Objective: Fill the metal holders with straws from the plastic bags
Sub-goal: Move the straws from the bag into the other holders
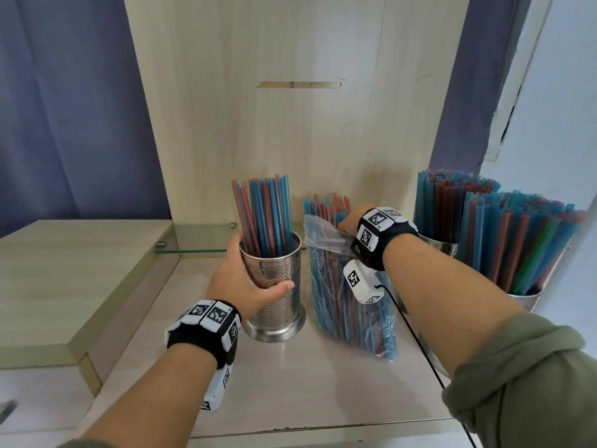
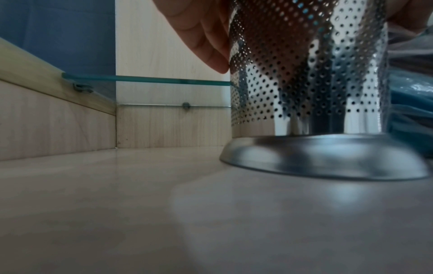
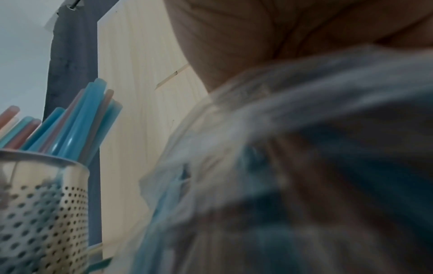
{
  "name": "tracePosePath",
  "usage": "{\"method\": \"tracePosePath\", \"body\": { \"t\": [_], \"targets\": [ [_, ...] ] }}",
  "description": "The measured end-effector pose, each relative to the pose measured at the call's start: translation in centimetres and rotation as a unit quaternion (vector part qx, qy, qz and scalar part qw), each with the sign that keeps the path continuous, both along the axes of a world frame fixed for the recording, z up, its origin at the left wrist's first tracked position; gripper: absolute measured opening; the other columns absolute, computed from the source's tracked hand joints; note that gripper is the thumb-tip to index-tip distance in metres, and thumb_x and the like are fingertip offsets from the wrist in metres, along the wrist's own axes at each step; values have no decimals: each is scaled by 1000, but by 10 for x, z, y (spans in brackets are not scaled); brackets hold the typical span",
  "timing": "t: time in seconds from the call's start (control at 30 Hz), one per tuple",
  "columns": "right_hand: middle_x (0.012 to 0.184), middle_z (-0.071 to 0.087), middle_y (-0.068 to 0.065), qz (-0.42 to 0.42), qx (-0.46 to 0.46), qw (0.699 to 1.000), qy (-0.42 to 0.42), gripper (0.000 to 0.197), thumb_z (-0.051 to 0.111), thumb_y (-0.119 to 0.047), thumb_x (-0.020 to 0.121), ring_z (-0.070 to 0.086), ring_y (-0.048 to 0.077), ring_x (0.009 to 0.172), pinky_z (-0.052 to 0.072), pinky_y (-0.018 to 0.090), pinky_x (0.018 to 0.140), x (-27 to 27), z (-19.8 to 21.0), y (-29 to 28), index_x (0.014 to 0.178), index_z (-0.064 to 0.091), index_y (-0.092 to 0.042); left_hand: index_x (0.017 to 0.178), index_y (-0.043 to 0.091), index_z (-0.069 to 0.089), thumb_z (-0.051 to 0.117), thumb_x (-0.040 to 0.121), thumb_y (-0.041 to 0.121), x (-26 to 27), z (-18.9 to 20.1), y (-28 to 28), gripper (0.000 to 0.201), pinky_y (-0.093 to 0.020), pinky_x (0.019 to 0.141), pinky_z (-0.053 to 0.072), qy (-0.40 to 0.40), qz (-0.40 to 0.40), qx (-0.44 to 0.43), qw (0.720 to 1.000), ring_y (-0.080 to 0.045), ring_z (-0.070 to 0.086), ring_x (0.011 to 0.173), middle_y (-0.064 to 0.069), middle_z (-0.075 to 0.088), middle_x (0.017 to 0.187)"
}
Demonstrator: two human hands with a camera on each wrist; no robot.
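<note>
The left hand (image 1: 240, 282) wraps its fingers (image 2: 211, 46) round the perforated metal holder (image 1: 274, 286), which stands on the worktop (image 1: 290, 383) about half full of straws (image 1: 265, 218). Just beside it at 3 o'clock the plastic bag (image 1: 349, 302) leans upright, and the right hand (image 1: 350, 223) reaches into its mouth; whether those fingers grip any straws I cannot tell. The straws look light, stiff and slick, so they are best pinched as a bundle near the tops. The film is soft and likely slippery. Two packed holders (image 1: 523, 295) stand at 2 o'clock.
</note>
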State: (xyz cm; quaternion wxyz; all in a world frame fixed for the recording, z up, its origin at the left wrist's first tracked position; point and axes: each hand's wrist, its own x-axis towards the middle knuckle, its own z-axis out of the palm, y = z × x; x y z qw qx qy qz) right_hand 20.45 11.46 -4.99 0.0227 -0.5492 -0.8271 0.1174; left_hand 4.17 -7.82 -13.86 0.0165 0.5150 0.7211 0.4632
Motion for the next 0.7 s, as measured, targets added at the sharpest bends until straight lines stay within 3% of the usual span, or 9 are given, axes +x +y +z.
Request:
{"method": "tracePosePath", "body": {
  "t": [0.1, 0.2, 0.33, 0.4, 0.47, 0.53, 0.6, 0.67, 0.7],
  "targets": [
    [84, 66, 3, 33, 43, 995, -89, 11, 55, -29, 74, 63, 27, 72, 57, 34, 72, -7, 5, 8, 80, 61, -21, 146, 24, 21, 88, 48, 55, -1, -1, 0, 123, -32, 100, 46, -2, -2, -1, 1000, -14, 54, 120, 6, 54, 135],
    [82, 63, 1, 24, 26, 997, -70, 7, 55, -26, 81, 64, 27, 77, 57, 35, 78, -8, 7, 13, 75, 54, -21, 147, 24, 20, 87, 47, 57, -1, -2, 1, 126, -33, 101, 46, -2, -1, -3, 1000, -14, 54, 121, 6, 54, 136],
    [109, 66, 5, 6, 21, 998, -62, 42, 45, -51, 63, 62, 30, 86, 53, 36, 83, -13, 2, 48, 94, 59, -26, 147, 26, 19, 86, 46, 59, -3, -3, 2, 126, -33, 101, 47, -2, -1, -4, 1000, -13, 54, 121, 8, 54, 136],
    [121, 64, 4, 27, 14, 999, -13, 29, 50, -45, 79, 62, 31, 100, 51, 36, 91, -11, 17, 21, 96, 62, -25, 147, 26, 19, 85, 46, 61, -4, -4, 2, 126, -34, 101, 47, -1, 2, -6, 1000, -13, 54, 120, 8, 54, 136],
    [125, 58, 7, 10, 16, 999, 41, 34, 54, -28, 94, 57, 30, 116, 46, 33, 95, -12, 26, 13, 123, 60, -13, 147, 26, 20, 84, 45, 63, -5, -4, 3, 125, -35, 101, 48, -1, 5, -11, 1000, -13, 55, 120, 9, 54, 135],
    [118, 63, 6, 19, 56, 998, -20, 51, 49, -49, 88, 62, 31, 105, 50, 37, 93, -19, 14, 53, 129, 56, -20, 146, 27, 20, 84, 45, 63, -5, -5, 3, 125, -35, 100, 47, -3, 3, -11, 1000, -13, 54, 120, 9, 54, 135],
    [118, 66, 2, 47, 85, 995, -31, 76, 34, -76, 69, 63, 30, 99, 51, 44, 90, -38, -25, 167, 131, 51, -36, 146, 27, 21, 85, 46, 61, -4, -4, 3, 124, -34, 100, 47, -3, 3, -9, 1000, -12, 54, 120, 9, 54, 135],
    [116, 65, -2, 23, 19, 997, 68, 73, 36, -72, 70, 63, 30, 99, 52, 44, 89, -40, -26, 176, 130, 52, -34, 146, 26, 21, 86, 47, 60, -4, -4, 2, 123, -33, 100, 47, -1, 4, -8, 1000, -13, 54, 120, 9, 54, 135],
    [110, 65, -2, -11, 27, 992, 127, 56, 44, -61, 77, 64, 29, 96, 54, 40, 86, -32, -9, 128, 120, 60, -28, 146, 26, 21, 86, 47, 59, -3, -3, 2, 123, -33, 100, 47, 0, 5, -7, 1000, -13, 54, 120, 9, 53, 135]
  ]
}}
